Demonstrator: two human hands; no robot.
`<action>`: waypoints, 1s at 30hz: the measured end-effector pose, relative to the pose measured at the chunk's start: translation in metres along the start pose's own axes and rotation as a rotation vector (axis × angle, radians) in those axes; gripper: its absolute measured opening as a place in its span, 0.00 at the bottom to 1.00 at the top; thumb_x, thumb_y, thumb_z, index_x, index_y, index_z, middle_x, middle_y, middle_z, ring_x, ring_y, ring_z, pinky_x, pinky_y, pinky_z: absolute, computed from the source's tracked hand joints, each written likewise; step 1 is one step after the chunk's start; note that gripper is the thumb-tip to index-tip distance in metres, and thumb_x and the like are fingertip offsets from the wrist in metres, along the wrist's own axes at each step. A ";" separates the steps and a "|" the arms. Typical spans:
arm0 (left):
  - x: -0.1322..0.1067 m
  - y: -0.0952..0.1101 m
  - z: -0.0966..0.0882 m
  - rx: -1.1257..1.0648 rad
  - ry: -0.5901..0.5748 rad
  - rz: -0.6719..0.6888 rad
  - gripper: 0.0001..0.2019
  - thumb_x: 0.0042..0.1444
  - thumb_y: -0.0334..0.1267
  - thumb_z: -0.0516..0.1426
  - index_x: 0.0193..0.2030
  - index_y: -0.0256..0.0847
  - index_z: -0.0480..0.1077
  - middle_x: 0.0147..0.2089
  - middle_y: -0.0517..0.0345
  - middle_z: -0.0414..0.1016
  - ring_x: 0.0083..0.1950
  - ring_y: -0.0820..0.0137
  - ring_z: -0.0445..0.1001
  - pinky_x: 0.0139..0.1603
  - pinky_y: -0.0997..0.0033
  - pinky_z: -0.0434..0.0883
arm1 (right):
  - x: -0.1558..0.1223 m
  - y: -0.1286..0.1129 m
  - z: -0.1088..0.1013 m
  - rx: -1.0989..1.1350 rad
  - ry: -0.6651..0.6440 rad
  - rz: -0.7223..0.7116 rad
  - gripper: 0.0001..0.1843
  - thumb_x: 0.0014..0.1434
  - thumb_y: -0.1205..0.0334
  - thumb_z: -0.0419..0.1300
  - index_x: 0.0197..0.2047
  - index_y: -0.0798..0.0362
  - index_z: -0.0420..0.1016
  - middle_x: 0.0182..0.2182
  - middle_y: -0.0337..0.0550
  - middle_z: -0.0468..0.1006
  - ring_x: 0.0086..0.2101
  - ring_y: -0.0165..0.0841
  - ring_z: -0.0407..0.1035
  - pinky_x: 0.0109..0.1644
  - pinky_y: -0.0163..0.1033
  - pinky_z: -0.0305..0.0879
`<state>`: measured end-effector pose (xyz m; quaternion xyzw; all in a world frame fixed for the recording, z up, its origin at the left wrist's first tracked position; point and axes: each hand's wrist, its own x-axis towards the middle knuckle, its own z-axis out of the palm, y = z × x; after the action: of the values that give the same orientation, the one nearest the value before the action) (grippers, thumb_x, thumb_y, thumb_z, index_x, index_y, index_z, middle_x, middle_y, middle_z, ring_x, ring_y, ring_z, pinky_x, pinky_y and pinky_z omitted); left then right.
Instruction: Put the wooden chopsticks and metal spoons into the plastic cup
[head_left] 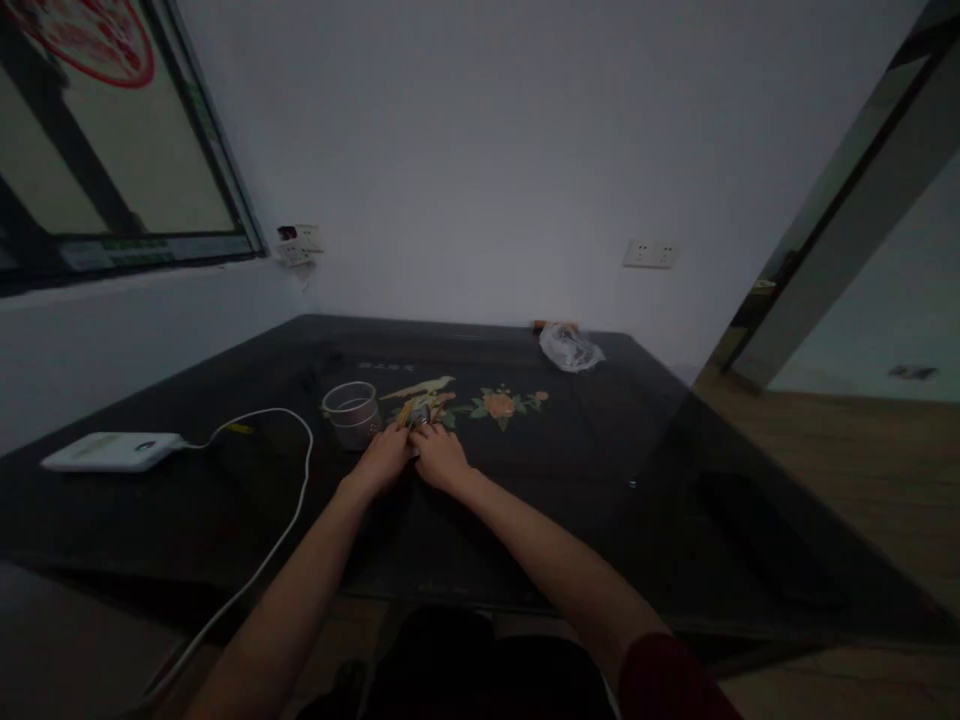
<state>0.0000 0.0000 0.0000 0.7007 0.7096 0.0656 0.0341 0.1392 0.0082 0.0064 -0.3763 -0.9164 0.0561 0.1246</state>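
Over on the left, a white power bank (pixel 112 452) lies flat on the dark, glossy surface (pixel 555 520), and a white cable (pixel 309 465) loops from its end and drops over the near edge. Next along stands a see-through cup (pixel 351 418), upright, with the left hand (pixel 386 450) just beside it. The right hand (pixel 441 455) meets the left, fingers of both bent down over a small cluster of slim yellowish and shiny metallic items (pixel 421 413). The cluster sits at their fingertips, right of the cup; from here I can't tell whether either hand is closed on anything. A printed rose (pixel 499 403) shows to the right, then a crumpled clear plastic bag (pixel 570 348) near the wall, and finally a dark flat object (pixel 765 535), too dim to make out.
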 end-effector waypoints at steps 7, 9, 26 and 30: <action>-0.002 0.003 -0.005 0.028 0.000 -0.002 0.16 0.58 0.33 0.47 0.50 0.35 0.69 0.53 0.40 0.69 0.56 0.57 0.68 0.57 0.60 0.63 | 0.003 -0.001 0.000 -0.033 -0.001 -0.005 0.19 0.61 0.66 0.47 0.54 0.50 0.65 0.54 0.48 0.67 0.53 0.41 0.58 0.51 0.50 0.62; -0.002 0.005 -0.006 0.034 -0.011 0.000 0.16 0.58 0.34 0.47 0.50 0.34 0.69 0.53 0.40 0.70 0.56 0.57 0.68 0.56 0.59 0.63 | 0.001 0.001 -0.002 -0.040 0.000 -0.010 0.18 0.61 0.65 0.47 0.53 0.49 0.66 0.53 0.47 0.68 0.53 0.41 0.59 0.50 0.49 0.62; -0.001 0.081 -0.014 -0.037 -0.174 0.323 0.16 0.60 0.42 0.47 0.47 0.39 0.72 0.51 0.47 0.73 0.57 0.60 0.67 0.57 0.60 0.60 | -0.070 0.058 -0.034 -0.082 -0.026 0.076 0.23 0.58 0.68 0.51 0.56 0.44 0.66 0.51 0.45 0.70 0.49 0.40 0.62 0.47 0.45 0.65; 0.012 0.114 -0.011 -0.069 -0.255 0.422 0.17 0.61 0.44 0.47 0.49 0.41 0.71 0.51 0.49 0.73 0.58 0.60 0.65 0.58 0.59 0.60 | -0.099 0.087 -0.046 -0.056 -0.029 0.071 0.24 0.57 0.70 0.51 0.57 0.47 0.67 0.53 0.46 0.70 0.50 0.39 0.61 0.51 0.43 0.63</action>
<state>0.1111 0.0122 0.0272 0.8345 0.5347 0.0064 0.1330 0.2784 0.0008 0.0154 -0.4111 -0.9053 0.0402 0.0989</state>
